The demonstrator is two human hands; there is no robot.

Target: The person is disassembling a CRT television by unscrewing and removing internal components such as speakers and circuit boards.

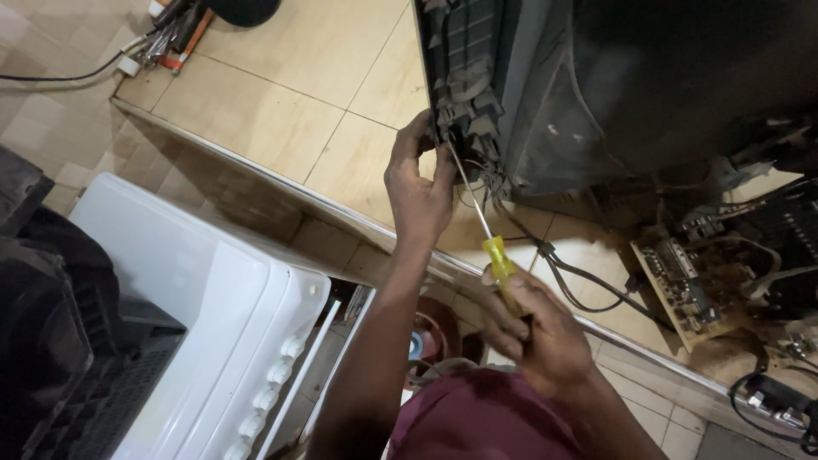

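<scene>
Right hand (537,328) grips a yellow-handled screwdriver (498,264) (tip at the casing), left hand (417,183) fingers pinching the television casing (477,94) edge.

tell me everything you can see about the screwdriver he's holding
The screwdriver has a translucent yellow plastic-looking handle and a long, thin bare-metal shaft. The right hand grips the handle, covering its lower part. The shaft slants up and to the left, with its tip at the lower corner of the dark grey casing, right beside the left hand's fingers. The tip itself is too small to make out.
</scene>
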